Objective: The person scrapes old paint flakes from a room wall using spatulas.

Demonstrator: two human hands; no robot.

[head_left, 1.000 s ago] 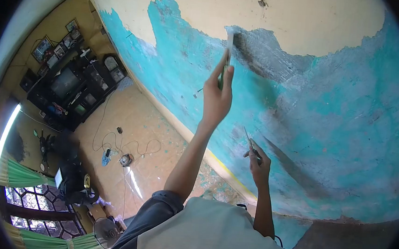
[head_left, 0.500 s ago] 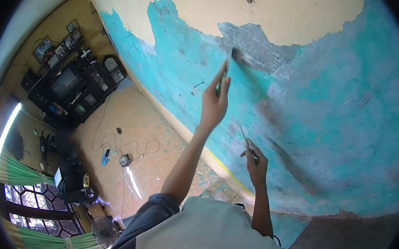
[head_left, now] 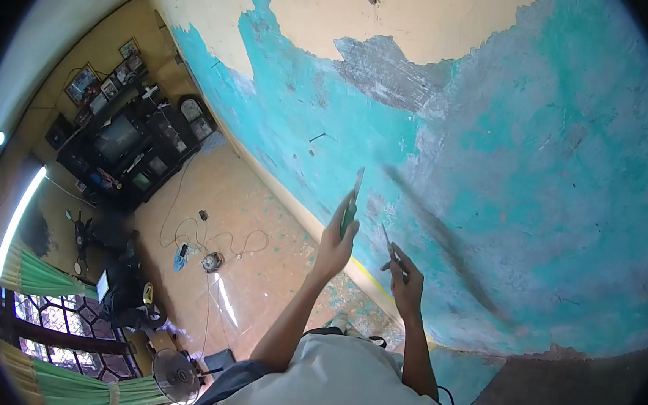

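My left hand (head_left: pixel 333 243) is closed around the green handle of a scraper (head_left: pixel 358 184), its thin blade pointing up in front of the wall. Lower and to the right, my right hand (head_left: pixel 407 284) grips a second scraper (head_left: pixel 387 242) by its dark handle; its narrow blade, seen nearly edge-on, points up and left. Both tools overlap the peeling wall (head_left: pixel 483 207), where turquoise paint gives way to grey patches and a large cream area at the top. The grey scraped patch (head_left: pixel 387 74) lies above my left hand.
Paint flakes litter the floor (head_left: pixel 189 169) along the wall's foot. A cable runs there to a round metallic object (head_left: pixel 212 261). A black TV cabinet (head_left: pixel 119 141) stands at the far left, a motorcycle (head_left: pixel 127 286) below it. Near the green curtains is a fan (head_left: pixel 176 376).
My left hand has come down from the grey patch with its scraper, away from that part of the wall. My right hand has shifted slightly down and left in view.
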